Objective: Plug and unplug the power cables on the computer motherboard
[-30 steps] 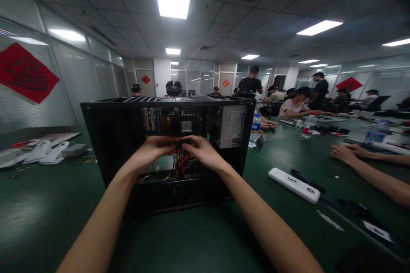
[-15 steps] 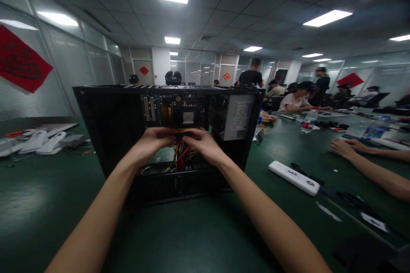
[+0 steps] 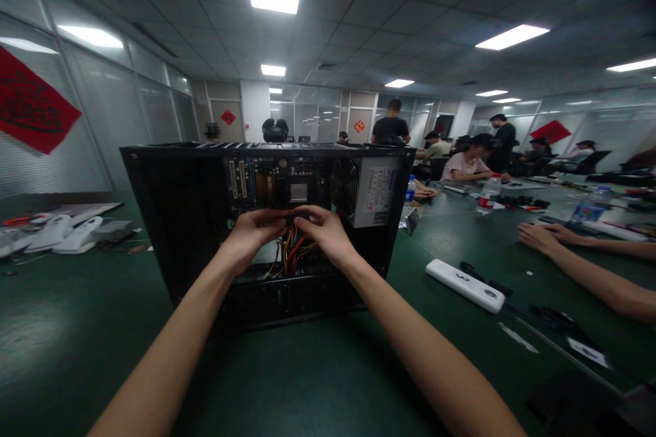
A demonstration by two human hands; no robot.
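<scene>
1. Head view: the black computer case (image 3: 287, 304) stands on the counter (image 3: 287, 375). At its open side, the left hand (image 3: 253, 235) and right hand (image 3: 325, 232) curl by the wires (image 3: 293, 252); I can't tell what they grip.
2. Best go gently, without yanking wires.
3. Right of the case, a white bar (image 3: 465, 285) says "3"; the label (image 3: 379, 191) inside the case is too blurry.

The left forearm (image 3: 171, 341) and right forearm (image 3: 415, 338) stretched forward, slanting inward. The left hand (image 3: 249, 237) and right hand (image 3: 329, 235) faced each other, fingertips close, thumbs below bent forefingers, apparently pinching, though dimness hid the grip.
</scene>
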